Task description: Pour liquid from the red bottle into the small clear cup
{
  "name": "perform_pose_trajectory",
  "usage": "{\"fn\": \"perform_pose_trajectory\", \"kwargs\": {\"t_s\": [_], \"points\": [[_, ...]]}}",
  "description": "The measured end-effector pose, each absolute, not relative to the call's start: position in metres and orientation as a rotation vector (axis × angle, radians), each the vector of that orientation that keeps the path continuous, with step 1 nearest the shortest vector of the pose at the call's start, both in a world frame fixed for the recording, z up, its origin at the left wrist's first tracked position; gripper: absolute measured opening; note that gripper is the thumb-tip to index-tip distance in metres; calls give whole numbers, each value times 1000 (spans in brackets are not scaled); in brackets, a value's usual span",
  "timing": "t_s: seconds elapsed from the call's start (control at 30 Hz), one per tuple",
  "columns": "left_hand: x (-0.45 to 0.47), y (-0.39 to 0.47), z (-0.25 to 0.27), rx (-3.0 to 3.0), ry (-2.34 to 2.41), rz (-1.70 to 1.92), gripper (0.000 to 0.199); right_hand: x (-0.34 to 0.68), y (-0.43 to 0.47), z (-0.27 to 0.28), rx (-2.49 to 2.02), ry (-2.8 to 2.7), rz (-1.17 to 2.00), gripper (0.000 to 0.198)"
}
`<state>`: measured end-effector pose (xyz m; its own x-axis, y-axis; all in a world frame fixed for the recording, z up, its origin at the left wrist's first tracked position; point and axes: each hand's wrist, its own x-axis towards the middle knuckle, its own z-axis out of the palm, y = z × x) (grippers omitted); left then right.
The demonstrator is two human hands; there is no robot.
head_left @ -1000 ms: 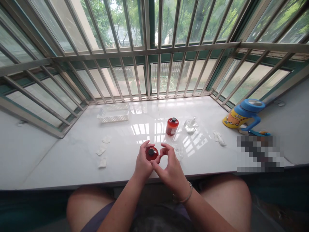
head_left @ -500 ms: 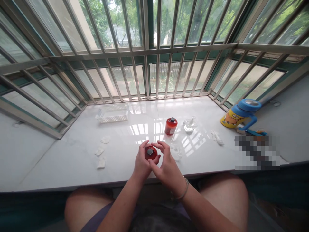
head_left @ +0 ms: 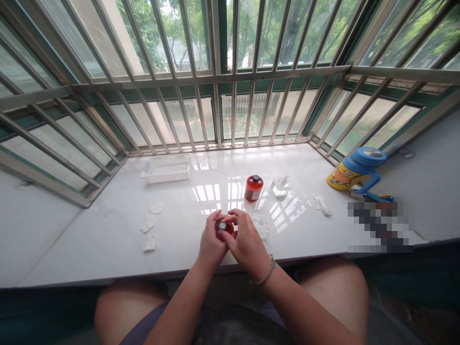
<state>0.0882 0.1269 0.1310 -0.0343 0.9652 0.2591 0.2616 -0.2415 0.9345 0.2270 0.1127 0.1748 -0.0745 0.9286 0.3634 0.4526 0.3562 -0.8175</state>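
A small red bottle with a dark cap stands near the front edge of the white counter. My left hand curls round its left side. Over the top comes my right hand, its thumb and fingertips closed in at the cap, which they partly cover. Much of the bottle is hidden by my fingers. Just behind, a second red bottle with a dark cap and a pale label stands upright. A clear plastic piece lies beside my right hand.
A clear glass container stands right of the second bottle. At the back left is a white basket. White scraps lie on the left, a crumpled wrapper on the right. A blue-yellow flask stands far right, below the barred window.
My right hand has drawn closer over the bottle, its thumb and fingers moving in onto the cap. My left hand keeps its hold on the bottle.
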Motion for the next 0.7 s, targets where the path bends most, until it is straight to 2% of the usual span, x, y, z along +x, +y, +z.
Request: {"fn": "perform_pose_trajectory", "kwargs": {"t_s": [0.23, 0.5, 0.6, 0.7], "points": [[88, 127, 129, 1579, 1358, 1327, 61, 217, 110, 183, -1357, -1675, 467, 36], [87, 126, 126, 1607, 1377, 1329, 53, 207, 110, 180, -1459, -1625, 397, 31], [88, 124, 125, 1614, 1374, 1338, 54, 212, 106, 183, -1414, -1687, 424, 39], [88, 123, 124, 1637, 1368, 1346, 67, 232, 101, 189, -1304, -1780, 401, 58]]}}
